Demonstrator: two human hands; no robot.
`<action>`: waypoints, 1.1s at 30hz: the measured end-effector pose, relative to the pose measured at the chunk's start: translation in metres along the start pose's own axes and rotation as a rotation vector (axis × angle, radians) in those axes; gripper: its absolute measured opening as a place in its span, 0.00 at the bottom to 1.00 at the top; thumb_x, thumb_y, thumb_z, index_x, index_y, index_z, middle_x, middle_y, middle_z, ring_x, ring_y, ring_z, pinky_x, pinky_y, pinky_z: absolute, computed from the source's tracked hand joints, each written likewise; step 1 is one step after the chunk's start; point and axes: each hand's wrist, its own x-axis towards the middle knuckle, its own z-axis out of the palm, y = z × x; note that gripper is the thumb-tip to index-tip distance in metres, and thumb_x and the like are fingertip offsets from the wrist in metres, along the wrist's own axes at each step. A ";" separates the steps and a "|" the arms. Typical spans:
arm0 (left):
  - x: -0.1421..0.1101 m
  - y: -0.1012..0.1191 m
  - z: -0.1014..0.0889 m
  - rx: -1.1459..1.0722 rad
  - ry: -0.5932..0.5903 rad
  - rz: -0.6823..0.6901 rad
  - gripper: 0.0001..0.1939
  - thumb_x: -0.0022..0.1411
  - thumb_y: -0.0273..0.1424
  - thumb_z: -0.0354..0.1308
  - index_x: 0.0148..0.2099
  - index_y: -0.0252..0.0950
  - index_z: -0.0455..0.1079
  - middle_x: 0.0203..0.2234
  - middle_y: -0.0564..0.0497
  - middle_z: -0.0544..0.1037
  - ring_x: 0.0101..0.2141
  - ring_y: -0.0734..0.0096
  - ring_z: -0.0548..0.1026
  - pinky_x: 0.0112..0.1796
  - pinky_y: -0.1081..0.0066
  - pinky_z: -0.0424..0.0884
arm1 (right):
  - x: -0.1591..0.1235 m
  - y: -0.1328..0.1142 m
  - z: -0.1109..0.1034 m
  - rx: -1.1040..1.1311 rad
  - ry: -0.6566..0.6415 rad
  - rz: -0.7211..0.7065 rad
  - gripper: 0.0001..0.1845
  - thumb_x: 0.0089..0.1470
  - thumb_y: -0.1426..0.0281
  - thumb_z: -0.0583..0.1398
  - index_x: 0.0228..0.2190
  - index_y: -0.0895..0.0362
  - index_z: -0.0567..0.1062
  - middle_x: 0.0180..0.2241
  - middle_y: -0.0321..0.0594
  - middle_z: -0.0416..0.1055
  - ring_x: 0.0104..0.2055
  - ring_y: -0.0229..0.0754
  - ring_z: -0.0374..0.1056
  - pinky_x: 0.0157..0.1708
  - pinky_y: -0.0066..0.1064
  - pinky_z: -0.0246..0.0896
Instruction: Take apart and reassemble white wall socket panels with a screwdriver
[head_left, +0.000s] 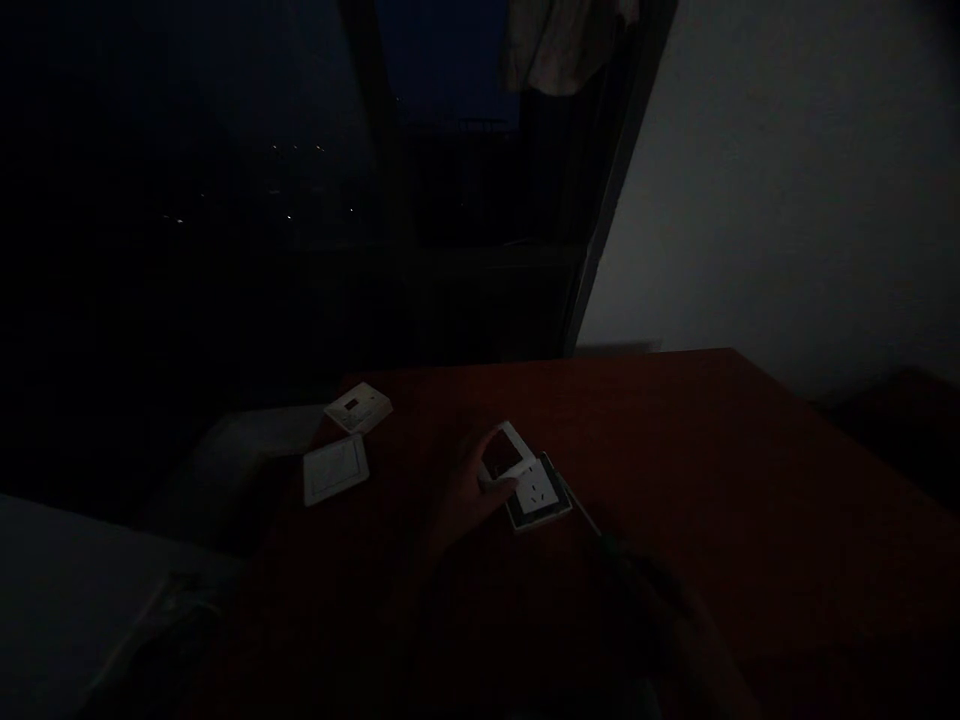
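Note:
My left hand grips a white square frame, the faceplate cover of a wall socket, between thumb and fingers. The cover is tilted up at the far left side of the wall socket, whose white face with slots sits inside a dark border on the table. In my right hand, dim in the shadow, is a screwdriver with a green handle. Its thin shaft points up and left, and the tip is at the socket's right edge; whether it touches is too dark to tell.
On the reddish-brown table, a white box-like piece with a square hole and a flat white plate lie at the left edge. A dark window stands behind the table, with a pale wall at right.

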 end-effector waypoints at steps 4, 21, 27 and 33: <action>0.005 -0.019 -0.008 0.112 0.099 -0.048 0.32 0.58 0.33 0.59 0.63 0.43 0.54 0.60 0.48 0.58 0.61 0.58 0.56 0.59 0.58 0.56 | 0.006 0.009 0.001 0.021 0.020 0.015 0.29 0.43 0.46 0.62 0.41 0.54 0.77 0.40 0.44 0.78 0.43 0.53 0.73 0.36 0.37 0.69; 0.006 -0.043 -0.032 0.338 -0.183 0.112 0.36 0.51 0.25 0.59 0.62 0.42 0.57 0.62 0.46 0.58 0.62 0.54 0.54 0.60 0.53 0.53 | 0.004 0.005 0.004 0.054 -0.023 0.000 0.28 0.42 0.47 0.63 0.38 0.54 0.78 0.37 0.43 0.79 0.39 0.51 0.73 0.35 0.35 0.69; 0.001 -0.026 -0.020 0.361 -0.086 0.089 0.32 0.52 0.20 0.54 0.60 0.40 0.60 0.63 0.46 0.56 0.63 0.55 0.51 0.60 0.54 0.53 | 0.004 0.004 0.004 0.052 -0.032 -0.014 0.26 0.46 0.49 0.63 0.39 0.54 0.78 0.40 0.44 0.78 0.43 0.51 0.73 0.41 0.37 0.68; -0.008 -0.010 -0.013 0.459 -0.067 0.013 0.24 0.60 0.28 0.53 0.59 0.41 0.60 0.58 0.45 0.63 0.57 0.53 0.62 0.56 0.53 0.59 | 0.007 0.010 0.001 0.056 -0.029 -0.025 0.26 0.44 0.49 0.63 0.40 0.53 0.78 0.40 0.43 0.78 0.43 0.52 0.73 0.41 0.38 0.67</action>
